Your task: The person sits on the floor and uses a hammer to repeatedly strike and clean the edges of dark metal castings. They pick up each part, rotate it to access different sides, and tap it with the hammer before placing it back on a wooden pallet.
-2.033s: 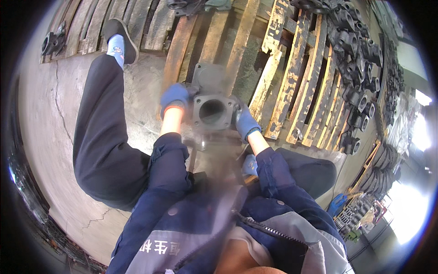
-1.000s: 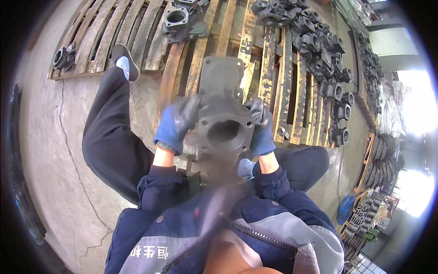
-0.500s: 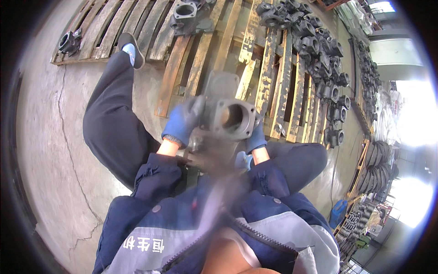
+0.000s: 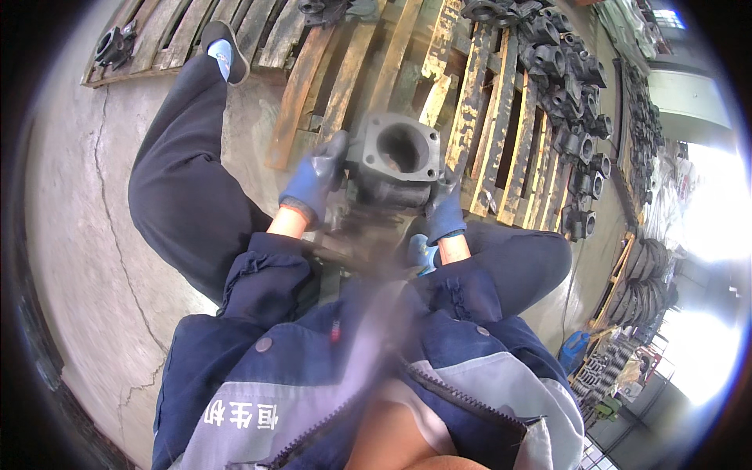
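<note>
Fingers (image 4: 333,153) of the left hand (image 4: 313,180) are wrapped onto the left side of a heavy grey cast-metal housing (image 4: 394,160), thumb side pressed against its flange, so that hand is clamped on it. Right hand (image 4: 445,211) does the same on the opposite side, fingers curled up against the lower right corner of the flange, clamped too. Both hands wear blue gloves with dark grey palms.

The housing sits dead centre, a bit toward 12 o'clock from the person's chest, held up between the two hands above the lap. It's got a squarish flange with a big round bore facing the camera and bolt holes at the corners. The lower part of it is blurred, can't make out much there.

Behind it, from 11 to 1 o'clock, there's a worn wooden pallet (image 4: 345,63) on the concrete floor (image 4: 78,235). At 1 to 2 o'clock a long row of similar dark castings (image 4: 572,86) is stacked on more pallets. One lone casting (image 4: 113,45) sits at about 10 o'clock on a pallet corner. The person's left leg stretches out to 11 o'clock, ending in a shoe (image 4: 223,47).
</note>
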`<state>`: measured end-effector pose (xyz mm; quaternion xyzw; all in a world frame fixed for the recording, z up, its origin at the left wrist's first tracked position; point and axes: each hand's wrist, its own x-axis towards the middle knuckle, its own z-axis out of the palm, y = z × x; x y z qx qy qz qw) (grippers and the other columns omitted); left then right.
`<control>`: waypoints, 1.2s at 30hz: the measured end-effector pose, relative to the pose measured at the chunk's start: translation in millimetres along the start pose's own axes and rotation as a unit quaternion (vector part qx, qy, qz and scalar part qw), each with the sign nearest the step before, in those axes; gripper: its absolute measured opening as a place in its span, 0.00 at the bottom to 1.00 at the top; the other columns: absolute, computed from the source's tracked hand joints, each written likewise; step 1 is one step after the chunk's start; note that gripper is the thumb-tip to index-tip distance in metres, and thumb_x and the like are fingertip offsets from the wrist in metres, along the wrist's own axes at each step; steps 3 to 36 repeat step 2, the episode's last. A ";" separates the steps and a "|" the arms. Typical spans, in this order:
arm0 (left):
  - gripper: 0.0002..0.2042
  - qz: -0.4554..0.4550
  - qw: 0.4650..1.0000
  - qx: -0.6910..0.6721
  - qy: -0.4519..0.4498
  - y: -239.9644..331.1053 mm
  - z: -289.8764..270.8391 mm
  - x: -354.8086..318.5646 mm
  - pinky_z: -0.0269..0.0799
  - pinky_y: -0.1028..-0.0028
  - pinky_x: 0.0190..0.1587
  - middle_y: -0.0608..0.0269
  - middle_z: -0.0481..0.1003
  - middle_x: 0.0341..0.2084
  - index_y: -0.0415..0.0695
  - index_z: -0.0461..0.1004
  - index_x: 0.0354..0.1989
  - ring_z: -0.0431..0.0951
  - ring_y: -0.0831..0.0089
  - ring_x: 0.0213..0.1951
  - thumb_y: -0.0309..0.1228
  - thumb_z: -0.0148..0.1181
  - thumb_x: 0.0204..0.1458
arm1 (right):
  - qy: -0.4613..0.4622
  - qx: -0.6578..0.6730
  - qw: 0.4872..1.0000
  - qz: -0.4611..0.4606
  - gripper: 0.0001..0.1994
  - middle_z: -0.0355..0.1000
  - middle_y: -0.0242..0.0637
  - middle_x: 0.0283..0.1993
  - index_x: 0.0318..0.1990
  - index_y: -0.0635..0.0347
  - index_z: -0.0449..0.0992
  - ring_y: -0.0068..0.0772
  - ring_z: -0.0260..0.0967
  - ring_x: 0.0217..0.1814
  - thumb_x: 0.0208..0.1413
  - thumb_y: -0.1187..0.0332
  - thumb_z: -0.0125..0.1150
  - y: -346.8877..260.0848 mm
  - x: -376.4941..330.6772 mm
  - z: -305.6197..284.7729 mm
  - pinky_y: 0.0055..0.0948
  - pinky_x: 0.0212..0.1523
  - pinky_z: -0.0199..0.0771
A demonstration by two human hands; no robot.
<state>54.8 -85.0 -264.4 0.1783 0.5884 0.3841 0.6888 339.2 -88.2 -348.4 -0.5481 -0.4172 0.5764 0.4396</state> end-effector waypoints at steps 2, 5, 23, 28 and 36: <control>0.27 0.033 0.998 -0.007 -0.061 -0.7 -3.1 -1.2 0.62 0.77 0.31 0.72 0.71 0.24 0.43 0.80 0.51 0.67 0.81 0.27 0.56 0.55 0.60 | -0.001 -0.022 1.000 -0.018 0.17 0.75 0.37 0.49 0.61 0.63 0.67 0.25 0.73 0.45 0.68 0.67 0.50 -2.3 -3.2 -6.3 0.27 0.44 0.77; 0.27 0.033 0.998 -0.007 -0.061 -0.7 -3.1 -1.2 0.62 0.77 0.31 0.72 0.71 0.24 0.43 0.80 0.51 0.67 0.81 0.27 0.56 0.55 0.60 | -0.001 -0.022 1.000 -0.018 0.17 0.75 0.37 0.49 0.61 0.63 0.67 0.25 0.73 0.45 0.68 0.67 0.50 -2.3 -3.2 -6.3 0.27 0.44 0.77; 0.27 0.033 0.998 -0.007 -0.061 -0.7 -3.1 -1.2 0.62 0.77 0.31 0.72 0.71 0.24 0.43 0.80 0.51 0.67 0.81 0.27 0.56 0.55 0.60 | -0.001 -0.022 1.000 -0.018 0.17 0.75 0.37 0.49 0.61 0.63 0.67 0.25 0.73 0.45 0.68 0.67 0.50 -2.3 -3.2 -6.3 0.27 0.44 0.77; 0.27 0.033 0.998 -0.007 -0.061 -0.7 -3.1 -1.2 0.62 0.77 0.31 0.72 0.71 0.24 0.43 0.80 0.51 0.67 0.81 0.27 0.56 0.55 0.60 | -0.001 -0.022 1.000 -0.018 0.17 0.75 0.37 0.49 0.61 0.63 0.67 0.25 0.73 0.45 0.68 0.67 0.50 -2.3 -3.2 -6.3 0.27 0.44 0.77; 0.27 0.033 0.998 -0.007 -0.061 -0.7 -3.1 -1.2 0.62 0.77 0.31 0.72 0.71 0.24 0.43 0.80 0.51 0.67 0.81 0.27 0.56 0.55 0.60 | -0.001 -0.022 1.000 -0.018 0.17 0.75 0.37 0.49 0.61 0.63 0.67 0.25 0.73 0.45 0.68 0.67 0.50 -2.3 -3.2 -6.3 0.27 0.44 0.77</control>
